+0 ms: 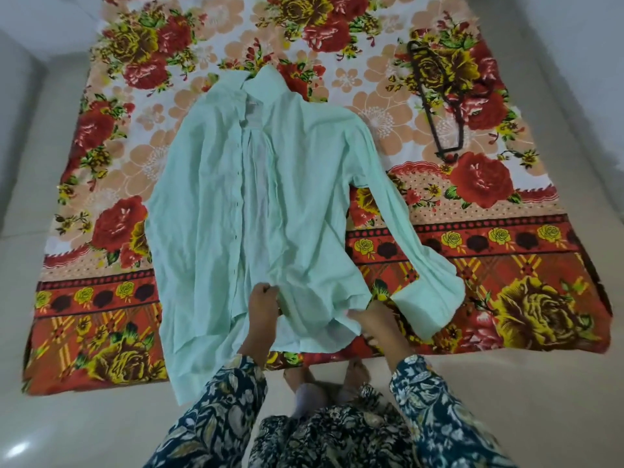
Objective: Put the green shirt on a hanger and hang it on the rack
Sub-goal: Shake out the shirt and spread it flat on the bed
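The pale green shirt (270,197) lies spread on a floral sheet, collar away from me, front placket unbuttoned, one long sleeve stretched toward the near right. My left hand (265,309) pinches the fabric near the lower middle of the shirt. My right hand (374,322) grips the hem at the lower right corner, beside the sleeve cuff. A dark hanger (439,106) lies flat on the sheet at the far right, apart from the shirt. No rack is in view.
The red, orange and yellow floral sheet (489,265) covers the pale tiled floor (506,400). My bare feet (324,380) stand at its near edge, below my blue patterned sleeves. Pale walls border the left and right sides.
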